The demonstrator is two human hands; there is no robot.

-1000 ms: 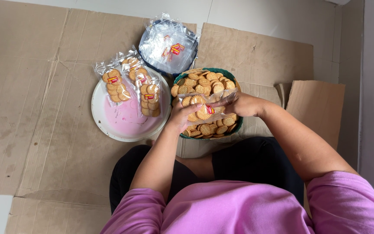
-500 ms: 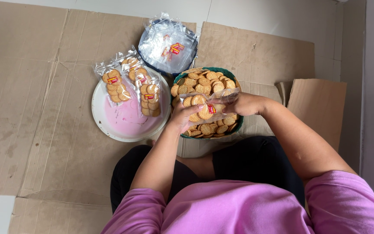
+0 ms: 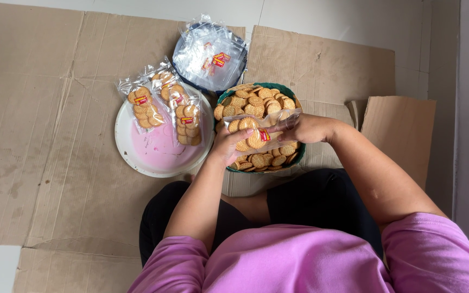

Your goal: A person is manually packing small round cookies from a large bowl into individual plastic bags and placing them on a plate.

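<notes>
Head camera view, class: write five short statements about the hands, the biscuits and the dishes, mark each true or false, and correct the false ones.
1. Both hands, left hand and right hand, hold one clear packet of biscuits. True.
2. The packet is held over the pink plate. False: it is over the green bowl of loose biscuits.
3. Filled packets lie on the pink plate. True.
4. The dark dish holds loose biscuits. False: it holds empty clear bags.
5. The person sits on bare tiles. False: flattened cardboard lies beneath.
</notes>
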